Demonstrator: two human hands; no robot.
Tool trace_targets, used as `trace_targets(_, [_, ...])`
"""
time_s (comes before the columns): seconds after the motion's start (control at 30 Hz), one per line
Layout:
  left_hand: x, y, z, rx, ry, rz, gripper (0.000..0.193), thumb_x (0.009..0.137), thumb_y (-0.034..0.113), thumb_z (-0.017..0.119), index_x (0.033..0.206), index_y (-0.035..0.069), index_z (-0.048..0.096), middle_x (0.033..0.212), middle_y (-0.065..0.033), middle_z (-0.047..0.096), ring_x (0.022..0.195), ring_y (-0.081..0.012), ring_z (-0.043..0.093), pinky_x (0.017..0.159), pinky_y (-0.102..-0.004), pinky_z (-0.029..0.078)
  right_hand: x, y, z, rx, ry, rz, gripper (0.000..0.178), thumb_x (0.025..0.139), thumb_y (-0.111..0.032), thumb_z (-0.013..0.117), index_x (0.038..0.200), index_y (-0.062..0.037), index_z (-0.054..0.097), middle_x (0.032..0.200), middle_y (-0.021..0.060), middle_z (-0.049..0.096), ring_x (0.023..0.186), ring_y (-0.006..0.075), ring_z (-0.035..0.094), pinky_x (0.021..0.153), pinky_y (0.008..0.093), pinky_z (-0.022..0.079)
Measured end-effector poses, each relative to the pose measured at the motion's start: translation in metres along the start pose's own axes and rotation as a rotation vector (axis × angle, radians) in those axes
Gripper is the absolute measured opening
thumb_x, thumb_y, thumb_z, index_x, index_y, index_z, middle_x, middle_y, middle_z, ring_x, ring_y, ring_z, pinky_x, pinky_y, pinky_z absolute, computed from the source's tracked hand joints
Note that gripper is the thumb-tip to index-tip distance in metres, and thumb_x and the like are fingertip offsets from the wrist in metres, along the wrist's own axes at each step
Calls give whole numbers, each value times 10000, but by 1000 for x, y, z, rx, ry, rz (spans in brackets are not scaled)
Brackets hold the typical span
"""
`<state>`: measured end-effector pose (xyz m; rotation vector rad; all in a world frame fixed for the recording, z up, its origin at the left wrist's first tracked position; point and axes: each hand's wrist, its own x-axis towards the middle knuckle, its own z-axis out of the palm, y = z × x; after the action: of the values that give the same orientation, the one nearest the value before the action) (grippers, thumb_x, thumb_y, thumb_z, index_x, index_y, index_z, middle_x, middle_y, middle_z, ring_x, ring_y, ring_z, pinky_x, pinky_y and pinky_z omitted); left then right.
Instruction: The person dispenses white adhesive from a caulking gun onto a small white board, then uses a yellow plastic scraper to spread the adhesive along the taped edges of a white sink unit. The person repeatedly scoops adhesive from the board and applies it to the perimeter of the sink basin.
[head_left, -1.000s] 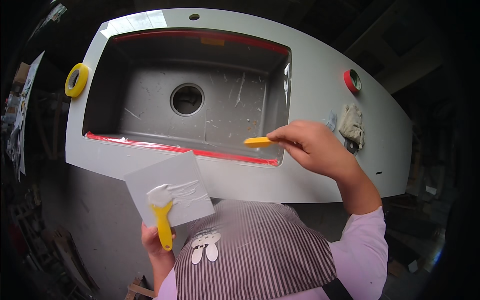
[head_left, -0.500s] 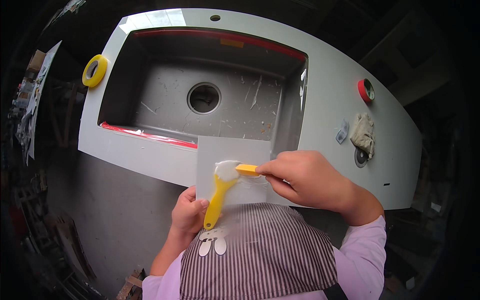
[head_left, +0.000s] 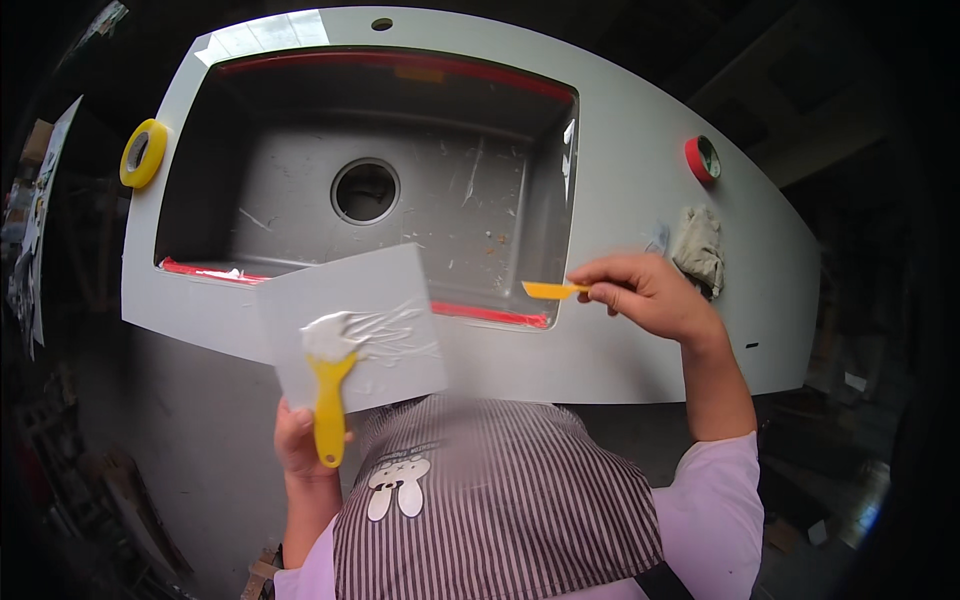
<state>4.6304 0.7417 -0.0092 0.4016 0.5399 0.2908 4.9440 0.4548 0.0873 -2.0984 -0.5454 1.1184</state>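
My left hand holds a flat grey board from below, together with a yellow-handled scraper whose blade lies in a smear of white putty on the board. My right hand pinches a small yellow spreader and holds it over the front right corner of the grey sink. The sink basin has a round drain hole and red tape strips along its front and back inner edges.
A yellow tape roll lies on the sink's left rim. A red tape roll and a crumpled grey rag lie on the right deck. I wear a striped apron. Dark clutter surrounds the sink.
My right hand has pulled the spreader off the board and moved right toward the sink's front corner. The left hand has shifted the board and scraper left.
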Motion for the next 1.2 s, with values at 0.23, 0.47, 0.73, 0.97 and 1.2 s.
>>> trace_targets(0.23, [-2,12,-7,-74,70,55,267,860,181,558,921,-38,699,904,-163,733,657,-231,690,574,-356,596,-3,75,20,-49,-155,129,252,900,-97,639,1136,-42,707,987,84,736,887,151,658,843,290,502])
trace_targets(0.47, [-2,9,-12,-90,8,-2,386,829,119,587,1166,-59,529,1007,-182,682,707,-252,698,560,-400,607,6,86,26,-12,-148,107,254,898,-106,634,1132,-39,705,1000,93,733,907,159,662,854,295,501])
trace_targets(0.73, [-4,6,-17,-78,20,6,558,810,99,603,1310,-86,440,1063,-197,655,716,-262,695,542,-406,611,10,65,21,-494,-132,23,214,867,-116,629,1044,-66,737,972,101,723,931,260,674,823,345,508])
trace_targets(0.97, [-3,5,-4,-6,111,9,218,853,174,575,819,-9,688,793,-146,712,548,-217,648,520,-364,589,21,18,28,-1120,5,-304,162,805,-66,621,915,-84,739,787,88,632,826,291,598,761,410,468])
trace_targets(1.2, [-9,6,-25,-50,37,26,579,808,116,590,1324,-84,422,1036,-194,653,686,-253,677,524,-396,596,17,26,30,-636,-11,-178,182,843,-84,607,974,-65,731,896,111,681,895,310,626,781,418,491])
